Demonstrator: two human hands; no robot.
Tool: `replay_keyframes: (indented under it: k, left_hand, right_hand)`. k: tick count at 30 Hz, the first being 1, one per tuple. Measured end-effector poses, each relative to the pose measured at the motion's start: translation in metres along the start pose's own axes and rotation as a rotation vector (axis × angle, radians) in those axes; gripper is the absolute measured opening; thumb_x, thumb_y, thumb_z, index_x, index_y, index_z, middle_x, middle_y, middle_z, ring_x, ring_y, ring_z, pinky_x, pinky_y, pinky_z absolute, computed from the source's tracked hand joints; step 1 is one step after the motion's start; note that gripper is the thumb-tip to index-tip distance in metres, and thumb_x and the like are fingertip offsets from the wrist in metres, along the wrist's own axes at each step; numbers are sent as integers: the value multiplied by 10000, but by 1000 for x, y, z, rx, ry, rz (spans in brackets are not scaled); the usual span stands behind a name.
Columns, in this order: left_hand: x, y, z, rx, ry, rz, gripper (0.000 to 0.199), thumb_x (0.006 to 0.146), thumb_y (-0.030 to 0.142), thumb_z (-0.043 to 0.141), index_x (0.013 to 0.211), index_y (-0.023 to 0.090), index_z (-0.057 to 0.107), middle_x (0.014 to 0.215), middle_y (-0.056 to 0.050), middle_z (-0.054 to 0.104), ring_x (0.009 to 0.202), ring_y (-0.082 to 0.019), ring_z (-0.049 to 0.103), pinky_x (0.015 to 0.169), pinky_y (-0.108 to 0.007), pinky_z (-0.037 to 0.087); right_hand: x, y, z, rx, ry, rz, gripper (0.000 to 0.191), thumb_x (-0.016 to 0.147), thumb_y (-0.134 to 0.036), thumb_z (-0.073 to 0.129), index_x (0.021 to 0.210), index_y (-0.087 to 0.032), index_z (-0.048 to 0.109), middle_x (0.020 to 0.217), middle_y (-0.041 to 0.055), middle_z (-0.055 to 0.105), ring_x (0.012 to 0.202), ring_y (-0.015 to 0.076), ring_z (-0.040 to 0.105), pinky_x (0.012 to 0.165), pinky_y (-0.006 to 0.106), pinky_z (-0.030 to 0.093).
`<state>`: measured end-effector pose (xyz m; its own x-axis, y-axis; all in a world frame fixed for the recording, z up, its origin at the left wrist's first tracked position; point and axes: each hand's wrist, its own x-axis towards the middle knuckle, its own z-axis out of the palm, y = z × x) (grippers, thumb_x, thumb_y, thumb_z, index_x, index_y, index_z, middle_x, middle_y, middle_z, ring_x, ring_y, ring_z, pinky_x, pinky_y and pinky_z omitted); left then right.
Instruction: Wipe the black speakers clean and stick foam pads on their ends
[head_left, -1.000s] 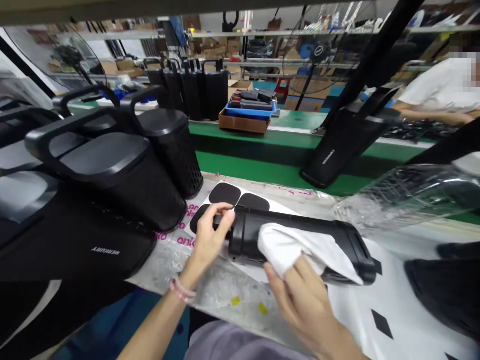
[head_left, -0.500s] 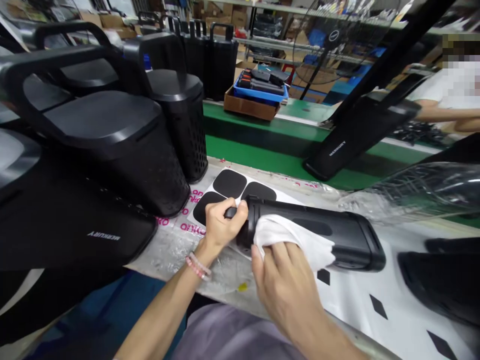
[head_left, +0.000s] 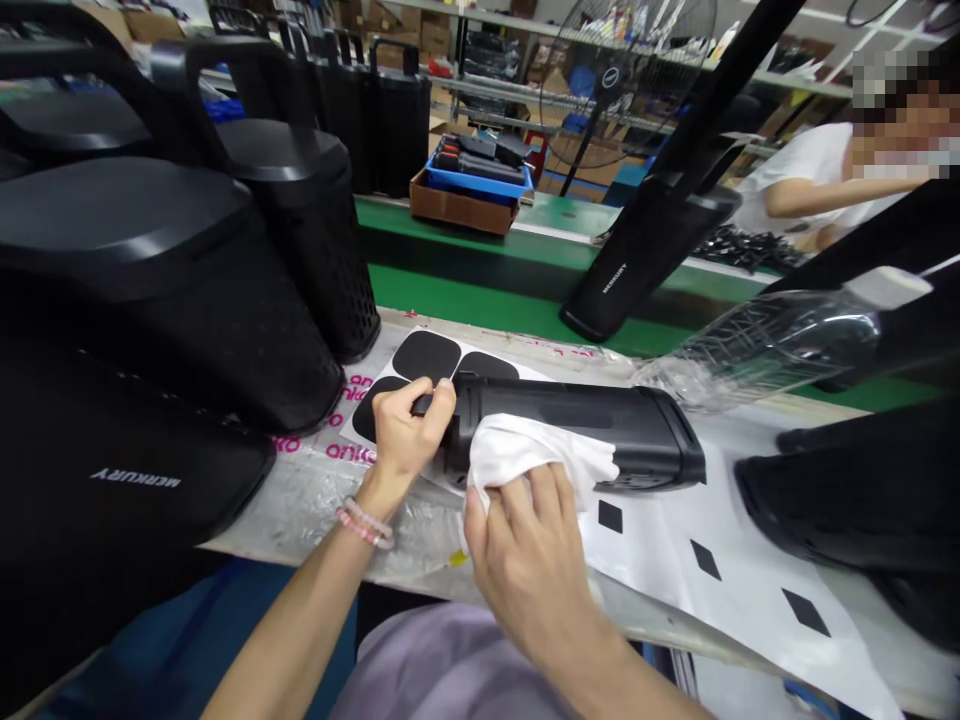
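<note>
A black casing with a carry handle [head_left: 637, 420] lies on its side on the bench. My left hand [head_left: 409, 425] is closed around its handle at the left end. In my right hand [head_left: 529, 540] is a bunched white cloth [head_left: 517, 440], pressed against the near side of the casing. The cloth covers part of that side, and the right fingertips are partly hidden in it. Beneath the handle end lies a white sheet with rounded black pads [head_left: 426, 355]. A white strip with small black patches [head_left: 652, 560] runs along the bench to the right.
Several upright black handled casings [head_left: 135, 300] crowd the left. A clear plastic bottle [head_left: 795, 330] lies at right, near another dark casing [head_left: 855, 490]. Behind the bench runs a green conveyor [head_left: 465, 285], with a blue tray [head_left: 480, 180] beyond. A co-worker [head_left: 802, 185] is at far right.
The view has swung so that most things appear farther left. Both hands keep their hold, and the cloth stays against the casing.
</note>
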<state>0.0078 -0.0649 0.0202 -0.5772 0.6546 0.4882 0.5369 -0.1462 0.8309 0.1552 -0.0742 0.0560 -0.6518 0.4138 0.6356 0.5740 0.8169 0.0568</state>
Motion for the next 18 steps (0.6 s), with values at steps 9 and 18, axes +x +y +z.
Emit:
replay_keyframes:
  k: [9, 18]
  left_hand:
    - [0, 1, -1, -9, -25, 5, 429, 851, 284, 525, 506, 203, 285, 501, 63, 229, 464, -77, 240, 471, -258, 234]
    - [3, 0, 0, -12, -29, -49, 444, 857, 312, 524, 502, 204, 280, 506, 58, 224, 479, -85, 243, 491, -270, 241]
  right_hand:
    - [9, 10, 8, -38, 0, 4, 230, 930, -138, 513, 847, -73, 717, 829, 142, 675, 922, 291, 553, 873, 458, 461]
    - [-32, 4, -12, 433, -117, 17, 219, 933, -120, 491, 897, -135, 707, 975, 118, 698, 1073, 285, 584, 946, 458, 481]
